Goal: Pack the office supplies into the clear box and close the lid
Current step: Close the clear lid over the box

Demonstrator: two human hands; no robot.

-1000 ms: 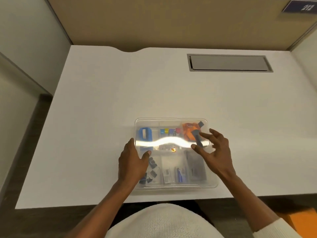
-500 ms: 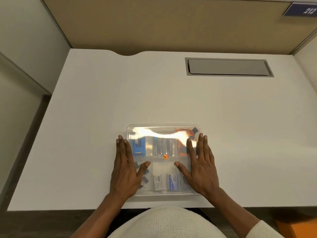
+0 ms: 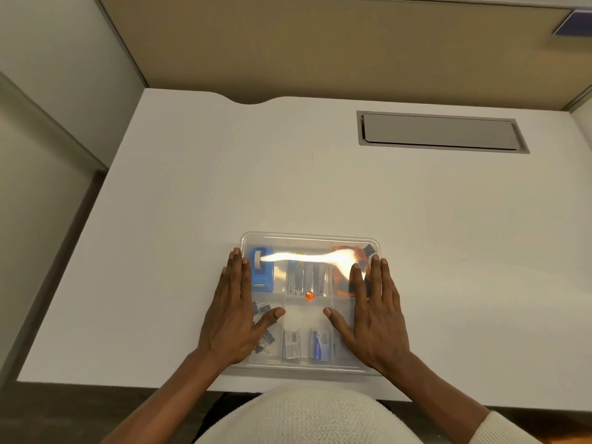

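Clear plastic forms the box, which sits on the white desk close to its near edge, directly in front of the person. Its transparent lid lies flat over the compartments, with a bright streak of glare running across the far half.

Both hands rest palm down on the lid. The left hand lies flat over the left side, fingers together and pointing away from the person, fingertips reaching the box's left edge beside a blue tape dispenser; its thumb is splayed toward the middle. The right hand mirrors it on the right side, fingers stretched out flat and slightly parted, thumb angled inward. Neither hand pinches or grips anything; the two thumbs point at each other with a gap between them.

Through the lid, the far row holds the tape dispenser at left, silver staple strips in the middle, and an orange and dark item at right, partly hidden by glare and by the right fingers. A small orange round sticker sits near the centre. In the near row, black binder clips lie partly under the left hand, and two small packets lie side by side in the middle.

A grey recessed cable hatch is set into the desk at the far right, well apart from the box.
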